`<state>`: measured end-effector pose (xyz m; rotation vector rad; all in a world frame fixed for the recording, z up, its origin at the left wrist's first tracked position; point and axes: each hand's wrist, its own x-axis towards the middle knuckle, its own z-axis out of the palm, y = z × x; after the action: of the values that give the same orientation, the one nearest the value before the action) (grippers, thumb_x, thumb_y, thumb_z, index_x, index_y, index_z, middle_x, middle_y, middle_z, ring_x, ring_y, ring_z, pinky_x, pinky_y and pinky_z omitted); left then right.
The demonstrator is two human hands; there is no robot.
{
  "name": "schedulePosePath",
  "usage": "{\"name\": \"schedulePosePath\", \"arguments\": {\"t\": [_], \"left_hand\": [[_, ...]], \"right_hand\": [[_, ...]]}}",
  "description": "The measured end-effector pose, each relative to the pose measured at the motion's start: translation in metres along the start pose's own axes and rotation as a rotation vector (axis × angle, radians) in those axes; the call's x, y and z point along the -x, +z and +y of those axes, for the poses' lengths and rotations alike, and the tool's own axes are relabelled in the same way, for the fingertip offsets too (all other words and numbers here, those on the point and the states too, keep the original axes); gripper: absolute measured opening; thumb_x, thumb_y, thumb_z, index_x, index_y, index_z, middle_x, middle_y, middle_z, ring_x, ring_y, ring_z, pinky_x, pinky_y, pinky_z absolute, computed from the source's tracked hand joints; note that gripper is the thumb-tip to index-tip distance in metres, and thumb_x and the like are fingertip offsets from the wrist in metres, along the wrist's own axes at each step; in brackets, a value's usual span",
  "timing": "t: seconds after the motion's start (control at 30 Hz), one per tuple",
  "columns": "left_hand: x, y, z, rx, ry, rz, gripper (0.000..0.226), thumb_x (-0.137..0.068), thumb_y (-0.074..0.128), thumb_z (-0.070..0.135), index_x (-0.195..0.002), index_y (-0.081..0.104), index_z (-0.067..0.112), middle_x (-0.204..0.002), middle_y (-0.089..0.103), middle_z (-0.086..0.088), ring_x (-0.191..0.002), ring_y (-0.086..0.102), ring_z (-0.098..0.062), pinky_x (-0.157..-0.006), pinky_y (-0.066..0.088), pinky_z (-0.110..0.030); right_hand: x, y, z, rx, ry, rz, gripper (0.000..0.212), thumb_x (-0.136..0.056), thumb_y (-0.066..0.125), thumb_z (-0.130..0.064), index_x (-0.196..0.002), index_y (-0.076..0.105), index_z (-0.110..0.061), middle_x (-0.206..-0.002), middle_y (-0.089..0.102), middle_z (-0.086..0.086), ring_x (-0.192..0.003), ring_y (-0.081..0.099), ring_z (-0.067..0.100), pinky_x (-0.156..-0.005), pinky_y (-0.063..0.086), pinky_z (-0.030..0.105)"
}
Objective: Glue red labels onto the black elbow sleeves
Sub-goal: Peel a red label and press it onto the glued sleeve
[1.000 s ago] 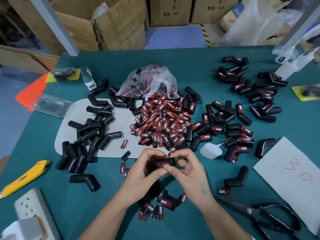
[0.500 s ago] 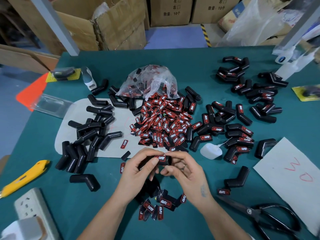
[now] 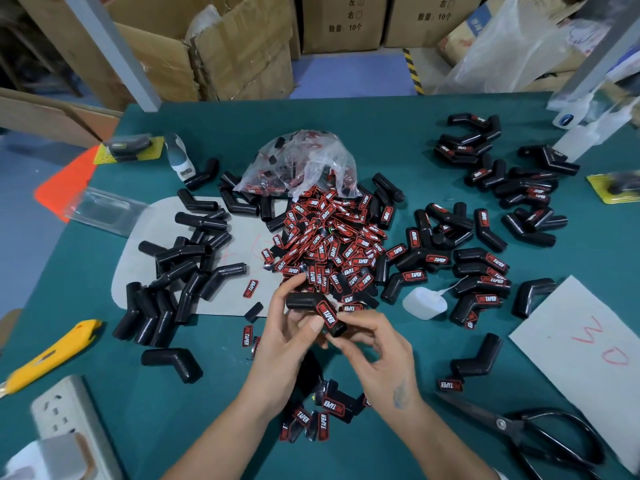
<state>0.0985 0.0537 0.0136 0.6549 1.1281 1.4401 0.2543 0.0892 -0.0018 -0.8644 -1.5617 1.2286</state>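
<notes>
Since a moment ago the sleeve (image 3: 317, 310) has turned: its labelled arm now slopes down to the right, label (image 3: 328, 314) facing up, where before it lay level between both hands. Left hand (image 3: 289, 332) grips the sleeve's upper arm, thumb by the label. Right hand (image 3: 377, 344) pinches the lower open end with its fingertips. Nearest the camera, a few loose labels (image 3: 313, 419) lie on the green bench (image 3: 173, 410), with scissors (image 3: 519, 431) to the right and a yellow knife (image 3: 52, 355) to the left. Beyond the hands sits the label heap (image 3: 332, 244), a small glue bottle (image 3: 424, 302) beside it. Bare sleeves (image 3: 180, 271) lie left, labelled sleeves (image 3: 485, 268) right.
</notes>
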Motion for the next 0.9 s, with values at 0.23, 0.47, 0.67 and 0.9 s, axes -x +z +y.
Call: {"name": "schedulePosePath", "arguments": {"t": [0.23, 0.47, 0.67, 0.9], "left_hand": [[0.005, 0.005, -0.004, 0.110, 0.011, -0.083, 0.077, -0.097, 0.072, 0.028, -0.157, 0.033, 0.057, -0.127, 0.064, -0.036, -0.112, 0.065, -0.030, -0.094, 0.053, -0.033], [0.005, 0.010, -0.001, 0.088, -0.013, -0.058, 0.032, -0.100, 0.067, 0.029, -0.129, 0.054, 0.025, -0.119, 0.069, -0.025, -0.094, 0.055, -0.026, -0.084, 0.050, -0.031], [0.001, 0.006, 0.004, 0.086, 0.002, -0.114, 0.012, -0.104, 0.060, 0.019, -0.109, 0.052, 0.012, -0.124, 0.066, -0.030, -0.106, 0.059, -0.030, -0.090, 0.048, -0.037], [-0.001, -0.002, 0.010, 0.072, 0.044, -0.171, 0.016, -0.099, 0.069, 0.019, -0.106, 0.054, 0.020, -0.129, 0.068, -0.027, -0.106, 0.066, -0.029, -0.090, 0.052, -0.036]], "right_hand": [[-0.001, -0.001, 0.012, 0.278, -0.277, 0.075, 0.024, -0.096, 0.074, -0.016, -0.119, 0.066, -0.019, -0.116, 0.065, -0.008, -0.108, 0.068, 0.011, -0.095, 0.054, 0.026], [-0.003, -0.003, 0.013, 0.459, -0.372, 0.095, 0.029, -0.095, 0.071, -0.007, -0.121, 0.064, -0.019, -0.113, 0.057, -0.003, -0.099, 0.064, 0.008, -0.090, 0.055, 0.022], [-0.003, -0.004, 0.008, 0.489, -0.372, 0.050, 0.036, -0.092, 0.075, -0.002, -0.123, 0.064, -0.018, -0.112, 0.060, 0.003, -0.102, 0.063, 0.006, -0.091, 0.056, 0.026], [0.002, -0.054, -0.011, 0.576, -0.346, 0.368, 0.024, -0.096, 0.073, -0.028, -0.109, 0.065, -0.010, -0.111, 0.059, -0.008, -0.111, 0.059, 0.007, -0.102, 0.044, 0.025]]}}
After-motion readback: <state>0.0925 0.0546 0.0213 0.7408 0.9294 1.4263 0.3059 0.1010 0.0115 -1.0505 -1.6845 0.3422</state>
